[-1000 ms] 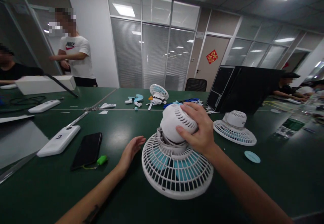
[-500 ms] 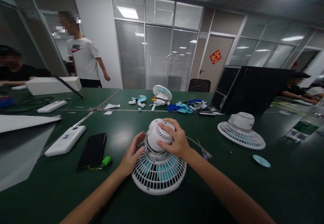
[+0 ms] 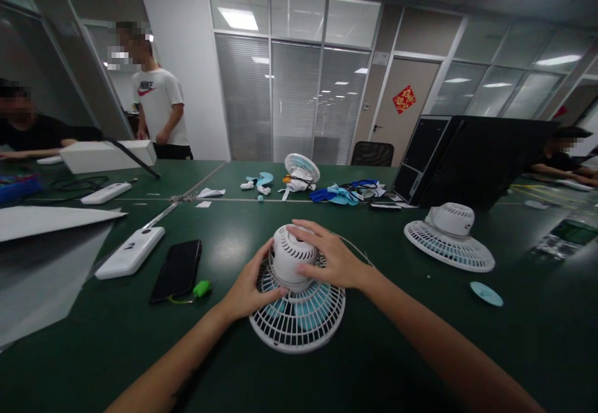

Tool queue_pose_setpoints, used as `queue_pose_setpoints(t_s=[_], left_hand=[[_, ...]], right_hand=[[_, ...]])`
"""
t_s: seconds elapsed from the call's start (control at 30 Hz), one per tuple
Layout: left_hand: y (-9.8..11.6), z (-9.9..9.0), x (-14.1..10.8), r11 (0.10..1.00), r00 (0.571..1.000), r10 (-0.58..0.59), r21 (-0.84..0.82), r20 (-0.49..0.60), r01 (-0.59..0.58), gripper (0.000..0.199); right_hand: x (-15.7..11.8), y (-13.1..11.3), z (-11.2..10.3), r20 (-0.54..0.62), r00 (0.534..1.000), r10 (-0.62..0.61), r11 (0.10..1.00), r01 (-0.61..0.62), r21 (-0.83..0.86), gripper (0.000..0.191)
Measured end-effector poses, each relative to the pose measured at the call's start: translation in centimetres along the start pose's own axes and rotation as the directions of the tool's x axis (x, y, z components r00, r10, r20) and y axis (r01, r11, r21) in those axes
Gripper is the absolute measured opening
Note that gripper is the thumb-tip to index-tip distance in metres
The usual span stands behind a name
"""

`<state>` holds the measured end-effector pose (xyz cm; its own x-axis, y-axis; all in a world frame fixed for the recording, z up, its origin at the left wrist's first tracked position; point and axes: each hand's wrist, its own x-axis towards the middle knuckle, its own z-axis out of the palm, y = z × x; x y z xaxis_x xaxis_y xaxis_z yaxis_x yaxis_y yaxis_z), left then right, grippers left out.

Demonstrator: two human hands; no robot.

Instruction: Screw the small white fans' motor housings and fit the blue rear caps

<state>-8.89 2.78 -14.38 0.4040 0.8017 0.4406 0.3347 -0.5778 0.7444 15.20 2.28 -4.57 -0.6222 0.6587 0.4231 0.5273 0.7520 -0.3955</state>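
A white electric fan [image 3: 294, 254] lies face down on the green table in front of me, its grille spread below and pale blue blades showing through the bars. My right hand [image 3: 329, 255] grips the rounded motor housing from the right, fingers over its top and thumb on its near side. Around the left of the housing curves my left hand [image 3: 255, 285], its thumb across the grille and its fingers partly hidden behind the fan. A thin cable runs out behind my right hand.
To the left lie a black phone [image 3: 177, 270], a green tag [image 3: 202, 288] and a white power bank [image 3: 131, 252]. A second fan [image 3: 451, 238] and a light blue disc [image 3: 486, 293] are on the right. Further back are another fan [image 3: 301, 173], blue gloves [image 3: 343, 194] and a black computer case [image 3: 476, 161].
The fan's housing has tipped more upright. My left hand has closed in around it, thumb now on the grille. The standing person has brought their hands together in front.
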Motion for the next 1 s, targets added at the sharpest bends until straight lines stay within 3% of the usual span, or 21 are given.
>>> queue_pose_setpoints(t_s=[0.07,0.13,0.2,0.3,0.43,0.6,0.73,0.83,0.93,1.0], left_hand=[[0.0,-0.1,0.0,1.000,1.000,-0.003,0.007,0.002,0.003,0.097],[0.1,-0.2,0.0,1.000,1.000,-0.010,0.018,0.006,0.010,0.098],[0.1,-0.3,0.0,1.000,1.000,-0.015,0.028,0.010,0.014,0.099],[0.0,-0.3,0.1,0.999,1.000,-0.015,0.033,0.013,0.015,0.099],[-0.1,-0.3,0.1,0.999,1.000,-0.016,0.037,0.014,0.016,0.100],[0.2,-0.3,0.1,1.000,1.000,-0.011,0.023,0.001,0.011,0.099],[0.3,-0.3,0.1,1.000,1.000,-0.002,0.018,-0.001,0.002,0.100],[0.1,-0.2,0.1,1.000,1.000,0.001,0.013,-0.004,-0.001,0.101],[-0.1,-0.1,0.1,1.000,1.000,-0.001,0.007,-0.006,0.001,0.101],[-0.2,-0.1,0.1,1.000,1.000,-0.002,0.004,-0.006,0.002,0.101]], right_hand=[[-1.3,1.6,-1.2,-0.096,0.985,0.144,0.989,-0.141,0.043,0.075],[-3.3,3.5,-2.6,-0.239,0.904,0.355,0.933,-0.357,0.037,0.068],[-5.9,5.3,-3.8,-0.290,0.818,0.497,0.854,-0.521,-0.005,0.057],[-10.0,7.2,-4.3,-0.199,0.727,0.658,0.727,-0.681,-0.084,0.044],[-13.5,7.9,-3.1,-0.099,0.681,0.726,0.666,-0.731,-0.146,0.030],[-13.9,7.6,-3.2,-0.082,0.710,0.700,0.688,-0.700,-0.191,0.024],[-14.3,6.9,-5.1,-0.153,0.766,0.624,0.723,-0.640,-0.258,0.028],[-15.1,5.5,-5.9,-0.192,0.835,0.515,0.748,-0.547,-0.375,0.032],[-15.5,2.2,-5.5,-0.058,0.919,0.390,0.788,-0.366,-0.496,0.029],[-15.0,-0.8,-4.5,0.084,0.945,0.316,0.837,-0.236,-0.493,0.021]])
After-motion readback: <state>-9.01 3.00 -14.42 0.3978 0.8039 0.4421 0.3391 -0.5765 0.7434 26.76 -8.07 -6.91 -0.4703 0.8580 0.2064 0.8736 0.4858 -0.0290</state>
